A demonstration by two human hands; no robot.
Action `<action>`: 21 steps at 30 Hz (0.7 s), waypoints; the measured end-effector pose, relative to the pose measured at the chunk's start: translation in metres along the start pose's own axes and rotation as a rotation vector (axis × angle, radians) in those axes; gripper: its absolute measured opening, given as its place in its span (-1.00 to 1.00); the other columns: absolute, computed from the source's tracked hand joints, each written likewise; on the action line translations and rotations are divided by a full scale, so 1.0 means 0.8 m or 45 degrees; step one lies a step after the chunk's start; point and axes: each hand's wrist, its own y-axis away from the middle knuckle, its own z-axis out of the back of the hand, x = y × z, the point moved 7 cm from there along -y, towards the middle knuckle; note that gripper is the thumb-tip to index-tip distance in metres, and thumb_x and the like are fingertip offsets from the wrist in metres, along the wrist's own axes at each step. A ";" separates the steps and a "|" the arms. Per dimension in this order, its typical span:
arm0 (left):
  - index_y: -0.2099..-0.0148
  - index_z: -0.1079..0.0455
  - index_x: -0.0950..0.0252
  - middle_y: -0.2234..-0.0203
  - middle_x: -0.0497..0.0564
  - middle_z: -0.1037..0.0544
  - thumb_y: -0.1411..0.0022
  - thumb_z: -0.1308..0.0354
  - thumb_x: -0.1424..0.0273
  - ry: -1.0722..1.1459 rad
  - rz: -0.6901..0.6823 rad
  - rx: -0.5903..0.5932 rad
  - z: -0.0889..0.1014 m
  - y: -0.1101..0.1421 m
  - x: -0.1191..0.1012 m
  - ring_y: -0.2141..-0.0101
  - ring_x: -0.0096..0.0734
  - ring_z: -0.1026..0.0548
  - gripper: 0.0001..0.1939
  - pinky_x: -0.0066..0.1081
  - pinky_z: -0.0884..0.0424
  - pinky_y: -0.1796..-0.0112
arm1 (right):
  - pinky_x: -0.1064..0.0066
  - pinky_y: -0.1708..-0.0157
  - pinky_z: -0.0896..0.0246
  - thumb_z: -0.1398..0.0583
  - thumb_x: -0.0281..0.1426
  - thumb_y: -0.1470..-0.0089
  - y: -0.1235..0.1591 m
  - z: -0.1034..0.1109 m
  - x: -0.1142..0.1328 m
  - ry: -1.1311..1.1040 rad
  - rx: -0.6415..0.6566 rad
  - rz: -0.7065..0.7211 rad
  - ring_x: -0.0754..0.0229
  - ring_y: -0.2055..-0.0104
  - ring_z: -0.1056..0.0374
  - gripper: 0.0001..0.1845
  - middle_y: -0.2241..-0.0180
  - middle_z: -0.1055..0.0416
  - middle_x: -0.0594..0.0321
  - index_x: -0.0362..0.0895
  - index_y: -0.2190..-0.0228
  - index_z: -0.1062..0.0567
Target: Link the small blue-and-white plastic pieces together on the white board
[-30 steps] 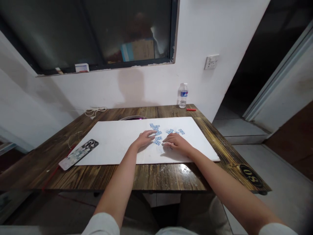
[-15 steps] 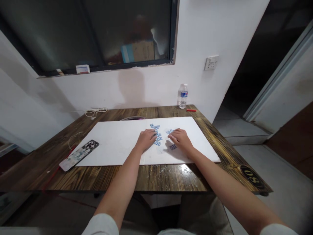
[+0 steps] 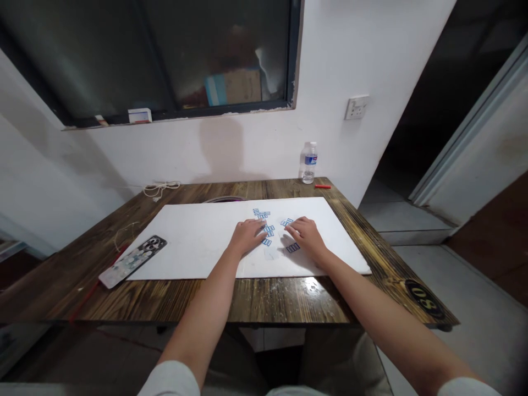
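Note:
Flat pieces with blue-outlined rectangles [image 3: 267,242] lie in a loose cluster on a white board [image 3: 193,242]. Against the left side of this cluster rests my left hand [image 3: 247,236], its fingers stretched over some pieces and hiding them. My right hand [image 3: 306,235] is open on the board's right part, thumb and fingers apart. By its fingertips is a small light-blue-outlined piece [image 3: 285,223]; contact is too small to make out. A darker blue-outlined piece [image 3: 293,247] lies beneath that hand, in its shadow. Near the cluster's lower end sits a faint, see-through piece [image 3: 271,253].
A phone in a patterned case [image 3: 132,261] overlaps the board's left edge. On the wooden table [image 3: 264,300], a water bottle [image 3: 309,163] and a red stick-like item [image 3: 322,186] stand at the back right, a white cable [image 3: 160,188] back left. A round number plaque [image 3: 423,297] marks the right corner.
The pieces beside my left hand have shifted slightly and lie closer together. Its fingers have moved a little over them. My right hand is nearly in the same place.

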 end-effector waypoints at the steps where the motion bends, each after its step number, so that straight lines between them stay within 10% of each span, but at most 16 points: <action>1: -0.18 -0.40 0.08 -0.15 -0.01 -0.47 -0.34 -0.02 0.15 0.011 0.013 -0.046 0.005 0.000 -0.001 -0.15 -0.16 -0.35 -0.58 -0.15 -0.22 -0.08 | 0.24 0.13 -0.06 -0.03 -0.19 -0.33 0.000 -0.001 0.000 -0.005 0.010 -0.004 0.08 0.20 -0.33 -0.55 0.37 -0.56 0.17 -0.10 0.44 -0.57; 9: 0.28 -0.58 0.19 0.32 0.04 -0.65 -0.38 0.04 0.26 -0.099 0.023 -0.092 0.020 0.002 -0.004 0.16 -0.16 -0.46 -0.63 -0.18 -0.26 0.11 | 0.22 0.10 -0.02 -0.06 -0.23 -0.31 0.000 -0.010 -0.001 0.027 0.082 0.009 0.07 0.16 -0.32 -0.61 0.33 -0.57 0.17 -0.07 0.44 -0.57; 21: -0.08 -0.49 0.12 -0.07 0.00 -0.53 -0.40 0.06 0.22 -0.001 -0.075 -0.076 0.004 -0.001 -0.005 -0.07 -0.19 -0.37 -0.63 -0.15 -0.29 -0.01 | 0.21 0.10 0.00 -0.06 -0.24 -0.30 0.000 -0.010 0.003 0.053 0.119 -0.012 0.06 0.14 -0.32 -0.62 0.32 -0.56 0.15 -0.08 0.44 -0.56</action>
